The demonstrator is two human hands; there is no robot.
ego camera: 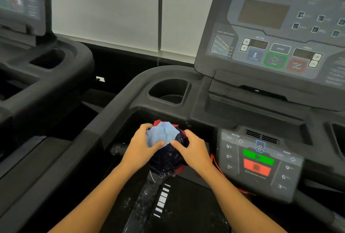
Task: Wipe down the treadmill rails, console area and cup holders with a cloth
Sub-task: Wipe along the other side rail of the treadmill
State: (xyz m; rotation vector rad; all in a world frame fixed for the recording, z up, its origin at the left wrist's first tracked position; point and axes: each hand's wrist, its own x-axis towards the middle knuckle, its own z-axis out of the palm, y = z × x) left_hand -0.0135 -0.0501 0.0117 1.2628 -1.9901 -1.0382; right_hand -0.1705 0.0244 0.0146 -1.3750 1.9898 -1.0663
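Note:
A bunched cloth [164, 139], light blue on top with dark navy and red parts below, sits between both hands over the treadmill's lower middle. My left hand [140, 147] grips its left side and my right hand [194, 150] grips its right side. Beyond them is the left cup holder [169, 91], a dark oval recess. The upper console [270, 33] with its screen and buttons rises at the right. A lower control panel [259, 160] with green and red buttons lies just right of my right hand. The left rail [89, 139] runs diagonally toward the lower left.
A second treadmill [37, 76] stands at the left with its own cup holder [48, 59] and console. White blinds [130, 9] cover the window behind. A red safety cord [218, 169] hangs beside the lower panel. The running belt [186, 204] lies below my arms.

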